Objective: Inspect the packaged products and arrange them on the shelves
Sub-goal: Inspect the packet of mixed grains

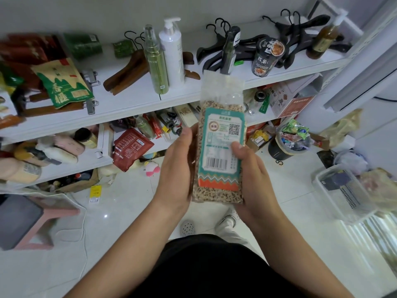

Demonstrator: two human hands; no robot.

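Observation:
A clear vacuum pack of mixed grain with a teal and orange label, a QR code and a barcode stands upright in front of me, label side toward me. My left hand grips its left edge, fingers wrapped behind. My right hand holds its right side, thumb pressed on the label. The pack is above the floor, in front of the white shelves. The upper shelf carries a green and beige snack bag, a green spray bottle, a white pump bottle and a noodle cup.
Black hangers and brown wooden hangers lie on the upper shelf. A red pouch leans off the lower shelf. A full bin stands on the floor at right, a clear plastic box nearer, a pink stool at left.

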